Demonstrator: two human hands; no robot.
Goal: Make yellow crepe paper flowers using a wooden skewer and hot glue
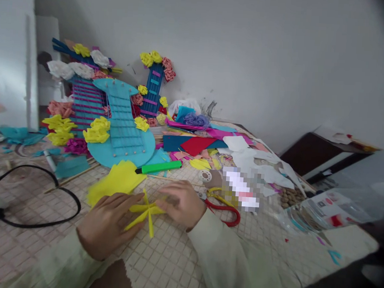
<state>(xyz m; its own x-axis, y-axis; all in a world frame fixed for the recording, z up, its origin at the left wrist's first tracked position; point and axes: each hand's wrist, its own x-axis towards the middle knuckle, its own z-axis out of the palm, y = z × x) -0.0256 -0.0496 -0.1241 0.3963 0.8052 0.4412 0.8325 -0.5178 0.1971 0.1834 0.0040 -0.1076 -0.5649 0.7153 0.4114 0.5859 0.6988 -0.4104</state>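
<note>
Between my two hands is a yellow folded paper piece [148, 210] with narrow strips spreading out like a star. My left hand [112, 221] is closed around its left strips, fingers bent over them. Opposite it, my right hand [181, 203] pinches the right strip between thumb and fingers. Behind my left hand lies a sheet of yellow paper [114, 183], partly covered and blurred at its left side. A green highlighter or cutter-like tool [160, 167] rests just beyond it. Red-handled scissors [225, 212] lie right of my right hand, partly behind my sleeve.
Turquoise and blue stringed cardboard shapes [122, 126] with paper flowers [96, 130] lean at the back left. Coloured paper scraps [196, 145] and white paper [243, 158] spread across the rear. A black cable [79, 206] loops at left; a clear plastic container [319, 210] stands at right.
</note>
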